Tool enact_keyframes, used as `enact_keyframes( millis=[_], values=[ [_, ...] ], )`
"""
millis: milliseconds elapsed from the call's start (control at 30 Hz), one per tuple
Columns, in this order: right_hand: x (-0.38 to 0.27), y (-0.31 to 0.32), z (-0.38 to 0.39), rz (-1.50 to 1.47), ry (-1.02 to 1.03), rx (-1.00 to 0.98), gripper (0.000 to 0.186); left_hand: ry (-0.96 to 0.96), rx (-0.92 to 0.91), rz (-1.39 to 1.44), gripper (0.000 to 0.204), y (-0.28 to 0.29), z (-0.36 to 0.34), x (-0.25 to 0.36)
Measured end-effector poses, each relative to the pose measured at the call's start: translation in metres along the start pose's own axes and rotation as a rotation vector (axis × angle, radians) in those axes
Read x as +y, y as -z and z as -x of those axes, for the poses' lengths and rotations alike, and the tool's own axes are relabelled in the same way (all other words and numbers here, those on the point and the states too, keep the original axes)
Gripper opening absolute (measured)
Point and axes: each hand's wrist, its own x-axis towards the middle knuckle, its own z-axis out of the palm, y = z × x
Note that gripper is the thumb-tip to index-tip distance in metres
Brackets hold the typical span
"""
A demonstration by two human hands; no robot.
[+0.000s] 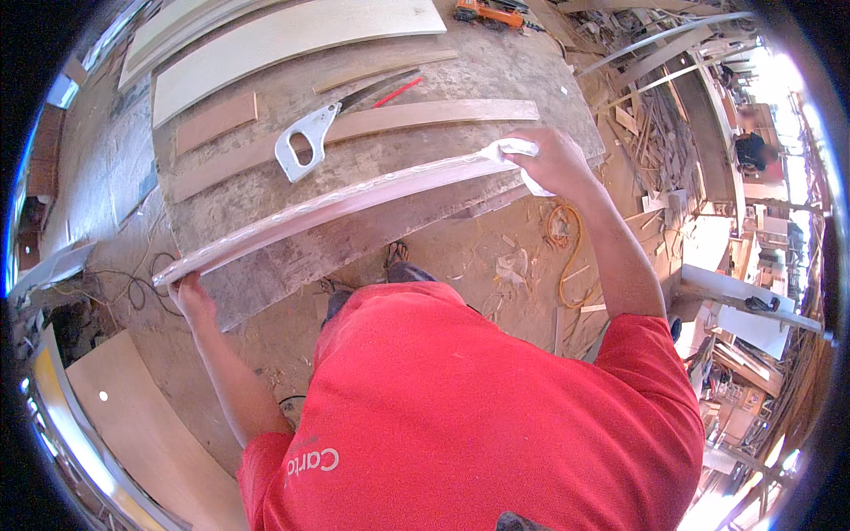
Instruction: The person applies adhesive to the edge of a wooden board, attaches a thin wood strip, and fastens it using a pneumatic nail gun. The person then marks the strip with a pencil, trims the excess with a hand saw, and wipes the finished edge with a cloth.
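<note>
A long narrow wooden board (354, 196) is held on edge across the near side of the worktable, and a wavy white bead of what looks like glue runs along its upper edge. My left hand (195, 301) grips the board's left end from below. Near the right end, my right hand (558, 164) is closed around a white glue container (513, 146), its tip at the board's edge; whether it is a bottle or a bag cannot be made out. Beyond the board, a handsaw (301, 149) with a pale grey handle lies across a thin wood strip (434, 115).
Several pale boards (292, 53) lie at the table's far left, with a small brown piece (217, 122) and a red pencil-like stick (398, 92) nearer. An orange power tool (489, 13) sits at the far edge. Wood scraps (651, 133) and a yellow cord (575, 257) lie on the floor.
</note>
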Motion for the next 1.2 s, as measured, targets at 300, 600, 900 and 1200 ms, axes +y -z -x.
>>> enact_keyframes(
  millis=[300,600,900,1200],
  values=[
    [0.06,0.01,0.0,0.032,-0.09,0.029,0.037,0.054,-0.012,-0.038,0.048,0.031,-0.013,-0.003],
    [0.097,0.02,0.007,0.048,-0.253,0.087,0.042,0.027,-0.034,-0.033,0.049,0.031,-0.019,-0.012],
    [0.149,0.027,0.005,0.095,-0.32,0.107,0.043,0.011,-0.066,-0.031,0.05,0.048,-0.033,-0.017],
    [0.22,0.012,-0.028,-0.284,-0.532,0.169,0.045,0.079,-0.104,0.022,0.045,0.018,-0.029,-0.014]
  ],
)
